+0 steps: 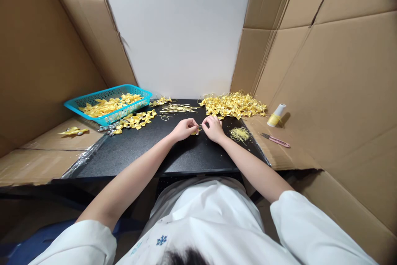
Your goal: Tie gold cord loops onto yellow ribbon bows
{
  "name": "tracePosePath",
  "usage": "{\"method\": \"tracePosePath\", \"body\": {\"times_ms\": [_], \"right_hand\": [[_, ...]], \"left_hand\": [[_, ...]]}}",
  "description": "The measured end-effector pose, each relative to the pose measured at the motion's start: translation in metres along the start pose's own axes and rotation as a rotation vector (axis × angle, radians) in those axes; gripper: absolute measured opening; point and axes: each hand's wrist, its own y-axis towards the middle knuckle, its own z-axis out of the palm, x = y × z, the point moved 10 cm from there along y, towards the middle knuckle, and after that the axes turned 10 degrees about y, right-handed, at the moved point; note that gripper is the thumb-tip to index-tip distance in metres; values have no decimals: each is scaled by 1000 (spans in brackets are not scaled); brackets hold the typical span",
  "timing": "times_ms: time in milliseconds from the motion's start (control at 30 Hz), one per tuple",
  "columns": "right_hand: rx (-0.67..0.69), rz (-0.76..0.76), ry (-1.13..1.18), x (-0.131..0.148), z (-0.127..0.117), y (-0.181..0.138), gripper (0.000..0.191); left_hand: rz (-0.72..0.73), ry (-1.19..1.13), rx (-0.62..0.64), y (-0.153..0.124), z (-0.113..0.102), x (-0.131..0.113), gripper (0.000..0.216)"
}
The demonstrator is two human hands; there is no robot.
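My left hand [185, 129] and my right hand [213, 128] are close together over the middle of the black table. Both are closed in a pinch on a thin gold cord [200, 125], a short stretch of which shows between the fingertips. Beneath the left fingertips is a small yellow ribbon bow [195, 133] with something shiny on it, partly hidden by the fingers. Just beyond the right hand lies a heap of yellow bows with gold cord loops [237, 105]. A tangle of yellow thread scraps [240, 134] is to its right.
A turquoise basket [107, 118] of yellow bows stands at left, with loose bows [136, 120] and silvery bells [108, 127] before it. Gold cords [178, 108] lie at the back. Thread snips [276, 140] and a thread cone [277, 115] are right. Cardboard walls [341, 91] flank the table.
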Motion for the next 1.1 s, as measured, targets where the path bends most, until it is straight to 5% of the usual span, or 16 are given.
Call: {"method": "tracePosePath", "body": {"times_ms": [167,500,867,1100], "right_hand": [[34,65,8,-4,3,0,14],[66,146,5,-13,8,0,17],[59,160,65,-15,8,3,17],[101,118,294,-24,18,10,14]], "left_hand": [[29,146,-104,-3,-11,-5,3],[46,60,-94,-2,-7,-6,9],[190,218,-197,-8,-16,-25,12],[184,260,-267,-9,-25,-25,9]]}}
